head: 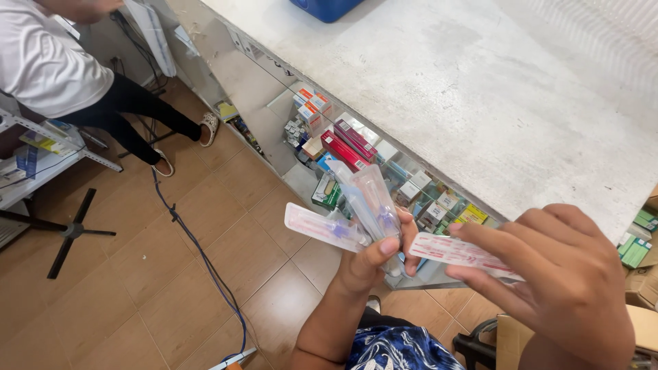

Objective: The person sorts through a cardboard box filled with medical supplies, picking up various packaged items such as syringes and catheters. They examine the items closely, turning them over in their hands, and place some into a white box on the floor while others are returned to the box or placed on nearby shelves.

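Observation:
My left hand is closed around a fan of several sealed syringe packets, clear plastic with pale paper backing, held up in front of the counter. My right hand pinches one more sealed syringe packet by its right end, its free end almost touching the left fingers. Both hands hover over the tiled floor beside the counter.
A grey stone counter runs across the upper right, with a glass-fronted shelf of medicine boxes beneath. A person in a white shirt crouches at the top left. A blue cable lies on the floor. Cardboard boxes stand at the right.

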